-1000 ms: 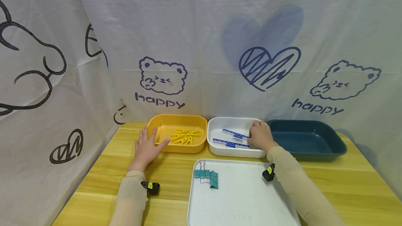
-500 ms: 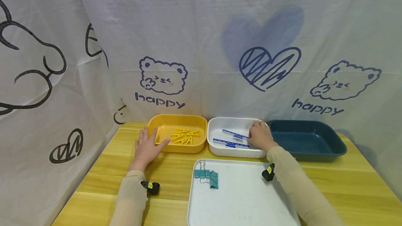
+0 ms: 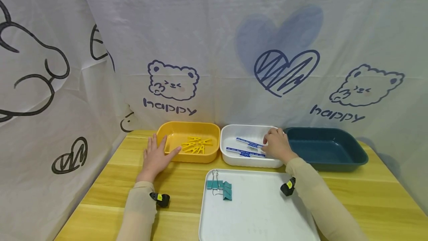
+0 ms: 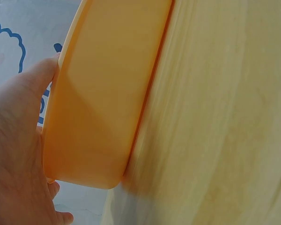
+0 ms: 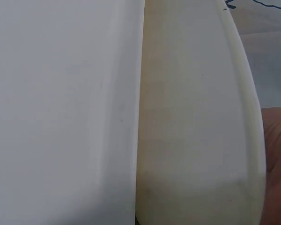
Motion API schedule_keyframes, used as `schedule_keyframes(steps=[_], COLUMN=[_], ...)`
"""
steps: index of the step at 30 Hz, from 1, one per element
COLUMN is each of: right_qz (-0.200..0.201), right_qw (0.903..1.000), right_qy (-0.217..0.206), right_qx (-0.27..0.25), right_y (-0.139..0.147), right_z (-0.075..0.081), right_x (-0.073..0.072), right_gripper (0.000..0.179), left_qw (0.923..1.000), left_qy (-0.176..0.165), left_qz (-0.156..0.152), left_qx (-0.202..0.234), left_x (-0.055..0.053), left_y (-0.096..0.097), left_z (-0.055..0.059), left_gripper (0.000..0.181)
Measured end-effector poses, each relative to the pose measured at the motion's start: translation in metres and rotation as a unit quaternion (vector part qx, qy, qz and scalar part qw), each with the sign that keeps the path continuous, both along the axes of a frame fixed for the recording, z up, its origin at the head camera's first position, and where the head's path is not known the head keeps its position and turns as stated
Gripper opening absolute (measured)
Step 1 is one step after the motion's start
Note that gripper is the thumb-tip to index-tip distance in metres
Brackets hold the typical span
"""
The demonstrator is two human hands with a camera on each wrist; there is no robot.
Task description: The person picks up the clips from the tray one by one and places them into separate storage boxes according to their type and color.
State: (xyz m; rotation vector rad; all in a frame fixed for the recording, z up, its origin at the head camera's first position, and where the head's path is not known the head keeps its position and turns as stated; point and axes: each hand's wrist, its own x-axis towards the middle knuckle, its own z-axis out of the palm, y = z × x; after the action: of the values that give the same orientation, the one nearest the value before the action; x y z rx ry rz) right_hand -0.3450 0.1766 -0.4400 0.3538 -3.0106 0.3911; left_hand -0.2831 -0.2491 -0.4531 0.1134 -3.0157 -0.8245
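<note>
My left hand [image 3: 157,160] rests with spread fingers at the left front corner of the yellow bin [image 3: 187,158], thumb along its front rim; the left wrist view shows that hand [image 4: 16,136] against the bin's wall. Yellow clothespins [image 3: 195,145] lie inside. My right hand [image 3: 277,145] reaches over the right end of the white bin [image 3: 250,162], fingers bent down inside. Two long blue-and-white clips lie there: a front clip [image 3: 245,153] and a rear clip [image 3: 248,143], whose right end meets the fingers. I cannot tell whether the fingertips pinch anything.
A white tray [image 3: 260,211] lies in front on the wooden table [image 3: 110,196]. At its upper left are two teal binder clips, one flat clip [image 3: 215,185] and one turned sideways [image 3: 227,191]. A dark teal bin [image 3: 337,167] stands at the right, before a printed curtain [image 3: 224,96].
My right hand has shifted slightly left within the white bin, its wrist turning a little outward. The left hand and the clips stay where they were.
</note>
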Motion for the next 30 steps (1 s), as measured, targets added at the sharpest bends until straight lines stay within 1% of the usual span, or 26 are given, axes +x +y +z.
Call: schedule_keyframes(steps=[6, 10, 15, 21, 24, 30], right_qz=[-0.011, -0.012, -0.006, -0.005, 0.003, 0.031], right_qw=[0.9995, 0.9989, 0.9974, 0.9954, 0.9938, 0.9906], right_qy=[-0.002, 0.006, 0.022, 0.015, 0.020, 0.049], right_qx=[-0.029, -0.045, -0.068, -0.094, -0.110, -0.124], right_y=[-0.003, -0.003, 0.000, 0.001, 0.001, -0.003], right_z=[0.008, 0.013, 0.015, 0.015, 0.016, 0.020], right_x=[0.008, 0.015, 0.026, 0.039, 0.046, 0.061], right_gripper=[0.020, 0.021, 0.022, 0.021, 0.020, 0.018], left_qw=[1.0000, 1.0000, 1.0000, 1.0000, 1.0000, 1.0000], left_qy=[0.003, 0.003, 0.000, 0.002, 0.002, -0.003], left_qz=[0.000, 0.000, -0.001, -0.001, -0.002, -0.002], left_qx=[0.002, 0.002, 0.001, 0.000, -0.001, -0.001], left_x=[0.000, 0.000, 0.000, 0.000, 0.000, 0.001], left_y=[0.000, 0.000, 0.000, -0.001, 0.000, 0.000], left_z=[0.000, 0.000, -0.001, -0.001, -0.001, 0.002], left_gripper=[0.098, 0.098, 0.098, 0.099, 0.098, 0.098])
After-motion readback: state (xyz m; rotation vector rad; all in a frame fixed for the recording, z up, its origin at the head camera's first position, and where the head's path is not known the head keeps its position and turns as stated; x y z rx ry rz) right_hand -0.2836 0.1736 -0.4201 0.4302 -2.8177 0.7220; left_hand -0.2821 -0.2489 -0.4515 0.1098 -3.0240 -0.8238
